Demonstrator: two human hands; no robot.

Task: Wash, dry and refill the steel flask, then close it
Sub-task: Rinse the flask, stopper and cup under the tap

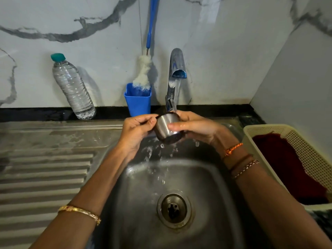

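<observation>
Nearest me is the dull steel sink (136, 203). Over its basin my left hand (138, 133) and right hand (195, 127) both grip the smooth round steel flask cap (166, 128), tilted under water from the chrome tap (175, 76). Behind stand a blue cup (138, 103) and ribbed plastic bottle (73, 88).

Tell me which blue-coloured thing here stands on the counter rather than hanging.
The blue plastic cup, standing by the tap; the blue brush handle hangs down the wall above it.

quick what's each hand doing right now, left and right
Left hand: fingers curled, gripping the small steel cup at its left side.
Right hand: holding the same steel cup under the running tap.
</observation>
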